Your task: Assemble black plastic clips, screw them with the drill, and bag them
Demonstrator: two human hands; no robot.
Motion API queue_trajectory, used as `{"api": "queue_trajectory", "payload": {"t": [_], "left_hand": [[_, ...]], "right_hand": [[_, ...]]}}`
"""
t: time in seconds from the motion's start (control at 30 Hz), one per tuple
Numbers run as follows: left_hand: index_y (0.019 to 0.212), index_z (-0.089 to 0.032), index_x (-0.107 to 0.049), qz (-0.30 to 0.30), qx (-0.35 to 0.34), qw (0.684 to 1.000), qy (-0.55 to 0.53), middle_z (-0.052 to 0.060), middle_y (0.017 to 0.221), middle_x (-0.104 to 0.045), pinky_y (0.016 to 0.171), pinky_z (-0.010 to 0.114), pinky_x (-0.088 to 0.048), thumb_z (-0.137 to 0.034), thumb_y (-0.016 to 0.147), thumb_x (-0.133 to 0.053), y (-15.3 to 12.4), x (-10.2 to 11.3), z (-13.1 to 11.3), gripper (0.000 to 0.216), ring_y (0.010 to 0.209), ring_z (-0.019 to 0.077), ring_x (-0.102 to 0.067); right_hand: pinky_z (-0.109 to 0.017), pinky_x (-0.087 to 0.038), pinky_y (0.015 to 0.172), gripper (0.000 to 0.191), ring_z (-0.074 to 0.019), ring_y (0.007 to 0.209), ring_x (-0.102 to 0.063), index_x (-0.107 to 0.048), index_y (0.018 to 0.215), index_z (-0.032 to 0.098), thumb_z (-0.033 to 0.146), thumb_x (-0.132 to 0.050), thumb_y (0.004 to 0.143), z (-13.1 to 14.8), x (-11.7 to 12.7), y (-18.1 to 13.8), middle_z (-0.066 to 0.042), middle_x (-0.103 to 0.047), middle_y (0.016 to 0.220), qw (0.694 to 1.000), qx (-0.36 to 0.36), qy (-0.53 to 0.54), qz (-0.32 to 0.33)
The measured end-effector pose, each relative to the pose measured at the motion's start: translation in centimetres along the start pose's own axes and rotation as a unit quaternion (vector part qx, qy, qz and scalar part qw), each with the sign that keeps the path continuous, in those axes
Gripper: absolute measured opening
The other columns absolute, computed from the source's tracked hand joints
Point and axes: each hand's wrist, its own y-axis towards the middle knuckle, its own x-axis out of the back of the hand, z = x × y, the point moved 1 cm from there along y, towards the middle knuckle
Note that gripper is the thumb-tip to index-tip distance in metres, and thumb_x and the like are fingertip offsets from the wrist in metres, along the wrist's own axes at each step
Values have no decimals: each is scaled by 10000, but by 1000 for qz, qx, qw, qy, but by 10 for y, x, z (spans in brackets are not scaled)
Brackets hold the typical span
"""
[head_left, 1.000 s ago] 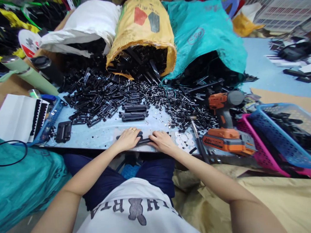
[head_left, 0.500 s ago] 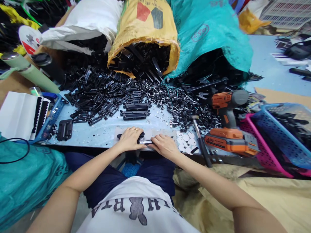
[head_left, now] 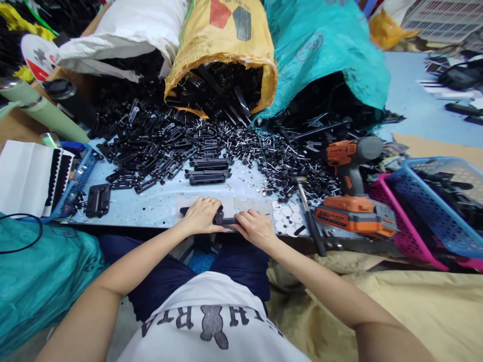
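While both forearms reach to the front edge of the bench [head_left: 151,205], the left hand [head_left: 204,215] bends its fingers over the left part of a long black part [head_left: 227,220], thumb pointing toward the other hand. The right hand [head_left: 256,229] is closed on the part's right end, thumb underneath and fingers on top. The hands are slightly apart, the black part bridging the gap between them, low against the bench.

Behind, a yellow sack [head_left: 226,35] lies open toward the person, full of black pieces; a white sack [head_left: 139,27] and a teal sack [head_left: 332,45] flank it, their mouths dark. At right, a blue basket [head_left: 422,208] holds black pieces, touching a pink basket [head_left: 402,242]. The left basket [head_left: 87,173] carries white sheets [head_left: 26,176].
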Motion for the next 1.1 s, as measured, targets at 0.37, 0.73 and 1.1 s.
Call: {"api": "queue_trajectory", "payload": {"t": [0.37,0.73,1.1], "left_hand": [[1037,-168,-485,-47,-6,998,-37,96,954,-576,766,350,-461,-541,806,-524,-9,-8,6,441,933,244,-575],[1250,-145,-420,-98,-30,995,6,134,1248,-501,990,421,-315,-425,891,-433,62,14,-11,455,1196,263,-404],[955,-43,-621,-22,-15,996,80,196,1029,-589,807,369,-409,-4,823,-336,208,4,-20,316,1004,256,-529]], "right_hand": [[-328,-245,657,336,-186,761,-475,-618,954,188,367,-335,953,8,27,13,-83,-644,851,1000,-6,-15,7],[-298,-314,690,310,-176,811,-536,-618,957,166,406,-424,924,-22,-9,-4,-79,-656,935,996,-55,49,-51],[-347,-439,815,258,-215,948,-545,-608,1032,190,317,-411,925,-63,1,-15,-105,-629,1019,979,-132,117,-103]]}}
